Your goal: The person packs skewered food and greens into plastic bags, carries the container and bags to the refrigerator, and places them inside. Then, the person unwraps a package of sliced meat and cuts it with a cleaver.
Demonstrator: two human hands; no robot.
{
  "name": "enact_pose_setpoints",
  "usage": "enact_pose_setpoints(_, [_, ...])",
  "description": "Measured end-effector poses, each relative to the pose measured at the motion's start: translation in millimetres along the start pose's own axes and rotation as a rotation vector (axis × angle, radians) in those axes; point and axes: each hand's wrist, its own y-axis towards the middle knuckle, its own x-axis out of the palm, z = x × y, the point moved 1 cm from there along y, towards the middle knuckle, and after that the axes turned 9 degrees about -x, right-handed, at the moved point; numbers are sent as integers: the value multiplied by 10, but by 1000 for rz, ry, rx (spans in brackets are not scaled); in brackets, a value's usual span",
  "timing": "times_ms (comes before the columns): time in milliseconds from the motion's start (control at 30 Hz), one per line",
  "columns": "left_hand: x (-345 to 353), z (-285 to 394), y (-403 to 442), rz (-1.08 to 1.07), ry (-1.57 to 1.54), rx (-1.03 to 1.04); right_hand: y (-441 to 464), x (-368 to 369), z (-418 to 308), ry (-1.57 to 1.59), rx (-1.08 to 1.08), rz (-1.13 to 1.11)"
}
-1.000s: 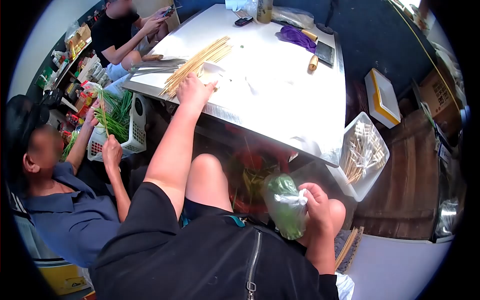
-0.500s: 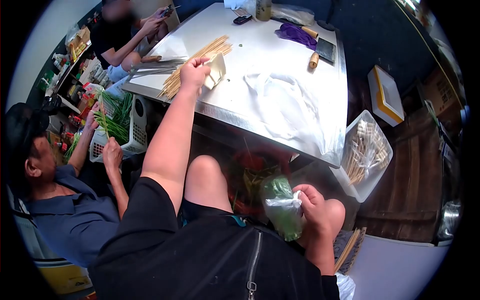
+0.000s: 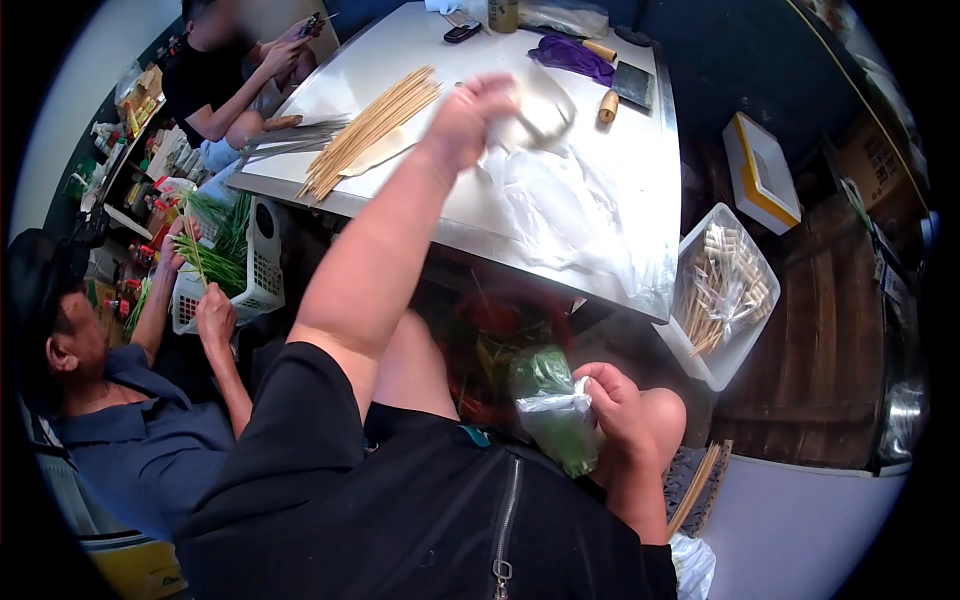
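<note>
Over the table my left hand (image 3: 480,112) is smeared by motion, its fingers closed on a pale, thin sheet (image 3: 545,112) that is also blurred. My right hand (image 3: 617,402) pinches the knotted white neck of a clear plastic bag (image 3: 556,412) above my lap, and green leafy stuff shows inside the bag. A bundle of bamboo skewers (image 3: 368,130) lies on the table left of my left hand. Another pale sheet (image 3: 382,153) lies partly under the skewers. A white plastic bag (image 3: 560,205) is spread crumpled just below my left hand.
On the metal table (image 3: 640,240) are flat metal skewers (image 3: 295,138), a purple cloth (image 3: 570,60), a cleaver (image 3: 633,87) and a phone (image 3: 462,32). A white tub (image 3: 730,300) holds bagged skewered food. A co-worker at left handles green stalks over a white basket (image 3: 262,265); another person sits behind.
My left hand has moved right with the pale sheet, away from the skewers toward the white bag. My right hand keeps hold of the knotted bag. The view has shifted slightly.
</note>
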Motion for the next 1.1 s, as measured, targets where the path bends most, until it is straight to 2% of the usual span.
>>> enact_pose_setpoints(33, [-115, -243, -27, 15, 280, -119, 4, 5, -1, 1, 2, -9])
enact_pose_setpoints(67, [-67, -354, -177, 211, 654, -155, -5, 4, -8, -20, 19, -10])
enact_pose_setpoints(100, [-199, -431, -231, 269, 960, 23, -8, 4, -18, -40, 35, -9])
enact_pose_setpoints(167, [-578, -422, -237, 472, 1249, 309, -31, 10, -50, -42, 50, -15])
enact_pose_setpoints(233, [-973, -227, -296, 561, 1482, 386, -66, 2, -40, -50, 78, -16])
enact_pose_setpoints(300, [-1080, 16, -417, 670, 1826, 113, -60, -10, -42, -52, 48, -10])
enact_pose_setpoints(433, [-1395, 42, -429, 602, 2011, 51, -35, -7, -39, -45, 51, -15])
enact_pose_setpoints(500, [-1386, 46, -371, 431, 2189, 116, -27, 40, -80, -108, 49, -18])
enact_pose_setpoints(633, [-1240, 249, -347, 486, 2138, 63, -31, 47, -110, -108, 76, -28])
enact_pose_setpoints(700, [-1173, 395, -371, 578, 1931, 333, -38, 36, -91, -116, 79, -36])
enact_pose_setpoints(767, [-1039, 549, -374, 599, 1870, 394, -54, 44, -133, -98, 89, -13])
enact_pose_setpoints(833, [-898, 661, -391, 629, 1450, 414, -62, 50, -151, -80, 98, 6])
enact_pose_setpoints(867, [-790, 686, -406, 529, 1170, 312, -63, 38, -148, -22, 78, 17])
enact_pose_setpoints(900, [-664, 695, -427, 529, 1170, 316, -64, 27, -147, 35, 57, 30])
enact_pose_setpoints(967, [-455, 675, -464, 389, 505, 84, -60, -12, -98, 139, 32, 34])
enact_pose_setpoints(1000, [-398, 666, -475, 331, 384, -32, -42, -39, -48, 211, -43, 18])
enact_pose_setpoints(1033, [-341, 644, -500, 322, 383, -31, -62, -53, -24, 283, -117, 3])
enact_pose_setpoints(1100, [-231, 567, -568, 203, 209, -96, -104, -57, -30, 287, -132, 31])
